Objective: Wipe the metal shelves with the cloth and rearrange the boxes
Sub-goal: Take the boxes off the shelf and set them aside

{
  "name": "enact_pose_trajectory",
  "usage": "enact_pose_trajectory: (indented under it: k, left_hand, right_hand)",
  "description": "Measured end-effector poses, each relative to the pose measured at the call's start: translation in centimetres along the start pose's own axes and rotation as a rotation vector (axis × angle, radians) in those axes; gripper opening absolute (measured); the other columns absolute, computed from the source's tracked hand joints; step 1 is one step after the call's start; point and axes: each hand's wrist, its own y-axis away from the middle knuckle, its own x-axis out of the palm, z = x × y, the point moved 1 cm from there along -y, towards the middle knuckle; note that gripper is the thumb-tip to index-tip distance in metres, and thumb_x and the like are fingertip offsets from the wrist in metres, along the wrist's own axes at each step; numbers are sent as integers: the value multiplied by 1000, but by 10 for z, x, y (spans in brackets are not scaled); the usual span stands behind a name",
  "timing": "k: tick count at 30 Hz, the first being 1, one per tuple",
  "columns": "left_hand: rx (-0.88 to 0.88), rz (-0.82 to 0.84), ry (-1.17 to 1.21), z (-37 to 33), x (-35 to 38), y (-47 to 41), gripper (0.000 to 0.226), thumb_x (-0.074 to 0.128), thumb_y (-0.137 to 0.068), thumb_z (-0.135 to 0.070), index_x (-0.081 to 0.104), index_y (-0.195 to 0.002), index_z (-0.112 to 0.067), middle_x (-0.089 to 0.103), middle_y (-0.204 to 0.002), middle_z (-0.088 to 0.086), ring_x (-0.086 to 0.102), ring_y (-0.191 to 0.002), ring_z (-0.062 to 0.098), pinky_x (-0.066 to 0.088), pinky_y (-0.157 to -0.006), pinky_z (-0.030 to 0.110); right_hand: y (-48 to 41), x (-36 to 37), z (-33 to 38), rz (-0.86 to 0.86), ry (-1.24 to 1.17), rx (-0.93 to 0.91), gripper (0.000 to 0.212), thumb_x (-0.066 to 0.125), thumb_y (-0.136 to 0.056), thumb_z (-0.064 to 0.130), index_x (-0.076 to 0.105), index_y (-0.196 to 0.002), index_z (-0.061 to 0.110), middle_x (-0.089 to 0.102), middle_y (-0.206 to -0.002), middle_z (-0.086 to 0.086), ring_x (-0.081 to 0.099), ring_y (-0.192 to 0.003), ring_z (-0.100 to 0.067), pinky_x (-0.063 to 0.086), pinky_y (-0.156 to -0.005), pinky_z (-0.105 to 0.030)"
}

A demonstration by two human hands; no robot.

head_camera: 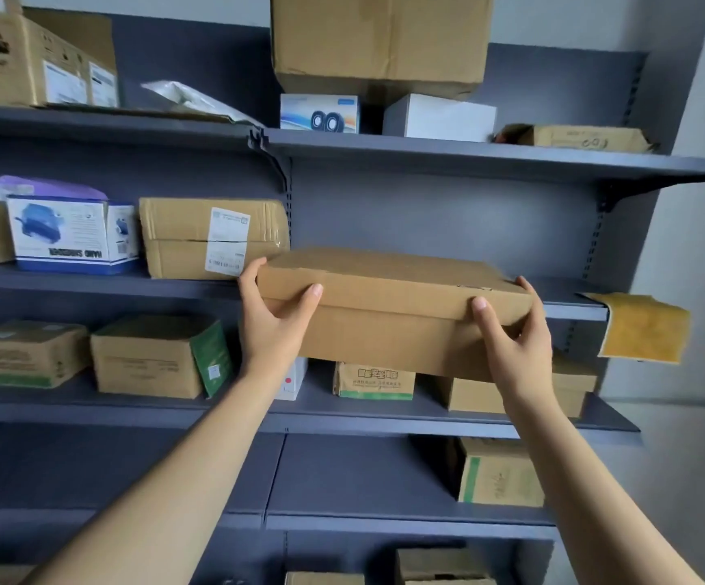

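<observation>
A flat brown cardboard box (388, 306) is held at the front edge of the middle right metal shelf (570, 304), its far part over the shelf. My left hand (272, 318) grips the box's left end, thumb on the front face. My right hand (513, 331) grips its right end, thumb on the front and fingers round the side. A yellow cloth (642, 327) hangs over the right end of that same shelf.
Grey metal shelves in two bays hold several cardboard boxes. A taped brown box (211, 238) and a blue-white box (72, 234) stand left of the held box. A large box (380, 40) sits above on a speaker box (321, 114) and a white box (439, 118).
</observation>
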Motion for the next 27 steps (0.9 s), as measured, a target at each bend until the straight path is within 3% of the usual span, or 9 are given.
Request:
enact_pose_trajectory:
  k: [2,4,8,11,13,15,21,27]
  left_hand:
    - [-29,12,-9,-2,-15,17,69,81,-83,-34,41,-139,-35,44,-119,-42,43,-103,-31,32,-81,-5]
    - [-56,16,-25,-1,-30,31,72,82,-81,-40,41,-140,-37,48,-127,-33,47,-113,-15,37,-91,8]
    - [-196,55,-104,15,-52,64,73,81,-81,-43,40,-141,-37,48,-121,-22,47,-113,7,38,-90,25]
    - [-316,99,-188,42,-68,91,72,80,-81,-46,40,-140,-38,48,-125,-15,49,-111,14,40,-87,29]
    - [-402,122,-221,65,-76,109,72,81,-80,-44,41,-139,-35,52,-129,-10,50,-110,16,40,-86,29]
    - [-467,145,-230,85,-82,126,74,82,-80,-41,41,-141,-31,54,-135,-4,51,-111,18,40,-87,29]
    - [-585,207,-329,139,-94,156,77,79,-80,-51,37,-142,-35,51,-140,-5,53,-118,24,42,-88,34]
    - [-595,199,-364,187,-84,165,72,79,-82,-48,40,-141,-34,50,-127,-8,48,-105,19,41,-83,31]
  right_hand:
    - [22,-8,3,2,9,20,73,72,-85,59,41,-149,40,59,-137,9,55,-125,-14,44,-111,-43]
    - [43,-15,2,15,23,40,70,72,-87,56,42,-149,39,60,-135,8,56,-124,-14,45,-111,-44]
    - [80,-19,-18,47,108,140,73,71,-85,62,42,-147,38,58,-137,3,53,-128,-22,44,-110,-48]
    - [109,-17,-48,101,170,268,92,68,-73,77,42,-148,32,59,-138,-2,53,-128,-27,44,-110,-50]
    - [131,-17,-71,142,195,370,95,69,-72,78,44,-149,28,60,-136,-4,55,-127,-29,44,-110,-49]
    - [149,-19,-96,165,235,451,81,71,-80,68,50,-143,22,63,-131,-7,57,-123,-31,45,-108,-47]
    - [181,-14,-147,186,298,521,66,71,-84,61,56,-131,17,66,-121,-5,60,-116,-30,47,-100,-42]
    - [184,-1,-202,210,285,563,100,66,-63,85,54,-136,18,66,-124,-2,60,-118,-26,47,-106,-48]
